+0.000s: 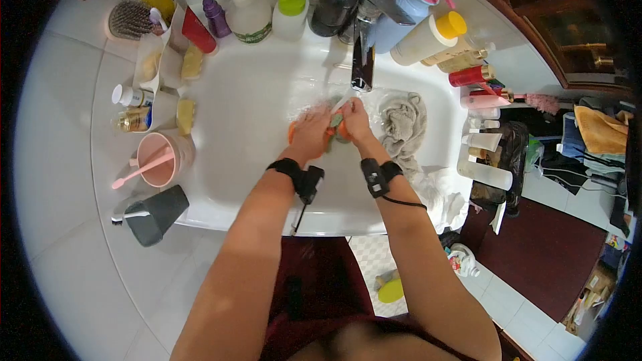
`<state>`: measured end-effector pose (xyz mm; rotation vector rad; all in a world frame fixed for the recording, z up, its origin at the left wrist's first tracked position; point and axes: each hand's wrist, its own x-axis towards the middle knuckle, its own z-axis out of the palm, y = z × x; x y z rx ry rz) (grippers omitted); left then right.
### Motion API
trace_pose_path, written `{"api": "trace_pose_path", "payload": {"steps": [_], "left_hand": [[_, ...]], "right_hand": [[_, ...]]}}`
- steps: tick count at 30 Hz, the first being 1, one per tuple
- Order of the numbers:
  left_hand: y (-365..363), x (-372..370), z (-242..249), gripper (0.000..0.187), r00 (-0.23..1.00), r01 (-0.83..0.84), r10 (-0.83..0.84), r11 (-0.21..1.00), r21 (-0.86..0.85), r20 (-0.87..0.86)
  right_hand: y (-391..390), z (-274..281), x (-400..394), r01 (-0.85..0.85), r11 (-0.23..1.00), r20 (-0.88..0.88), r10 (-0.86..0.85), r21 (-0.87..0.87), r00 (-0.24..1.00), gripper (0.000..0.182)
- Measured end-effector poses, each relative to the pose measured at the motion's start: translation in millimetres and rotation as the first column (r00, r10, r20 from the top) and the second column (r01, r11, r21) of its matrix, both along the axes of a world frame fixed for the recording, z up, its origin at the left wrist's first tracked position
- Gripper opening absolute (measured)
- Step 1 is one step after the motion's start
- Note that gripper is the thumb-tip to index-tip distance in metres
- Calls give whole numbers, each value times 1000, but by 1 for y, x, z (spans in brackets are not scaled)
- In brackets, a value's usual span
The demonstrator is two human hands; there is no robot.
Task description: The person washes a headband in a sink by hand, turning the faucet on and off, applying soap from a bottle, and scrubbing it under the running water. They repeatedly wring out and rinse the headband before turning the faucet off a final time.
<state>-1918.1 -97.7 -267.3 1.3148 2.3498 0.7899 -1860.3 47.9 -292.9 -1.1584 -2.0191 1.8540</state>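
Note:
In the white sink, my left hand (311, 128) and my right hand (356, 119) are close together below the dark faucet (363, 63). Between them is a small orange and grey-green cloth (336, 121), its exact kind hard to make out. My right fingers are curled around its right side. My left hand presses over its left part, with orange showing past the outer edge. Running water (344, 100) falls onto the cloth and my fingers. Just right of my right hand lies a crumpled grey towel (404, 120) in the basin.
White cloth (441, 200) drapes over the sink's right front corner. Bottles, including a green-capped one (290, 17) and a yellow-capped one (428, 37), line the back rim. On the left stand a pink cup (160, 164) with a toothbrush and a dark grey cup (157, 217).

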Motion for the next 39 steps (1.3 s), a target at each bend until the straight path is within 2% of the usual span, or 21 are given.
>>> {"api": "trace_pose_path", "payload": {"steps": [2, 3, 5, 7, 8, 9, 10, 11, 14, 17, 18, 20, 23, 25, 27, 28, 29, 31, 34, 37, 39], "left_hand": [[-15, -15, 1, 50, 999, 34, -33, 998, 61, -16], [-24, -20, 0, 49, 994, -88, 87, 996, -9, -62], [-40, -27, 0, 46, 931, -340, 314, 932, -128, -186], [-40, -17, 15, 36, 796, -597, 593, 802, 4, -122], [-36, -10, 22, 31, 703, -705, 708, 706, 61, -73], [-27, -3, 24, 28, 526, -802, 729, 597, -30, 438], [-16, 5, 22, 26, 174, -834, 559, 521, -181, 811], [-7, 12, 21, 25, -253, -792, 249, 502, -348, 935], [16, 9, 98, 38, -596, -732, -457, 647, -213, 660], [31, -3, 80, 41, -448, -822, -306, 511, -252, 840], [35, -2, 68, 41, -382, -850, -304, 486, -203, 873], [40, 17, 39, 39, -207, -876, -478, 479, 55, 854], [54, 32, 45, 37, -378, -831, -131, 484, -273, 917], [53, 18, 70, 36, -410, -828, -226, 499, -257, 884], [49, -2, 86, 37, -366, -857, -317, 480, -185, 875], [49, -11, 71, 40, -368, -837, -80, 463, -292, 927], [50, -11, 56, 38, -356, -837, -108, 478, -266, 928], [52, -3, 52, 34, -340, -833, -160, 509, -217, 927], [62, 8, 52, 24, -240, -889, -43, 412, -201, 970], [64, 9, 59, 20, -310, -832, 69, 463, -306, 948], [65, 10, 51, 25, -128, -780, 369, 535, -323, 921]], "right_hand": [[4, 24, 7, 162, 888, -114, -231, -429, 966, 25], [7, 39, 9, 200, 755, -133, -355, -625, 925, 24], [9, 60, 8, 182, 650, -139, -411, -738, 901, 22], [4, 71, 7, 111, 533, -176, -459, -839, 871, 22], [0, 73, 6, 95, 542, -181, -434, -835, 883, 24], [-5, 71, 5, 78, 552, -187, -407, -830, 894, 26], [-11, 77, 2, 61, 562, -192, -380, -825, 905, 28], [-18, 83, 4, 56, 605, -204, -352, -794, 913, 30], [-51, 112, 8, 46, 725, -305, -345, -687, 888, 33], [-65, 130, 15, 27, 945, -391, -160, -325, 907, 24], [-63, 126, 12, 43, 999, -366, -47, -19, 929, 20], [-56, 110, 9, 17, 826, -210, 123, 564, 970, 11], [-16, 77, -17, 210, 885, -139, -166, 416, 976, 7], [-18, 48, -22, 190, 952, -358, -269, -242, 894, 10], [-55, 71, -9, 44, 605, -421, -602, -795, 679, 13], [-57, 64, -4, 39, 992, -541, -99, -122, 835, 14], [-58, 57, 0, 116, 785, -338, 124, 608, 933, 16], [-46, 73, 5, -55, 746, -155, 209, 664, 966, 17], [-29, 94, -11, 96, 948, -305, 1, 305, 952, 22], [-29, 89, -11, 123, 941, -137, -84, 314, 987, 31], [-25, 76, -12, 164, 974, -62, -156, 158, 986, 37]]}}
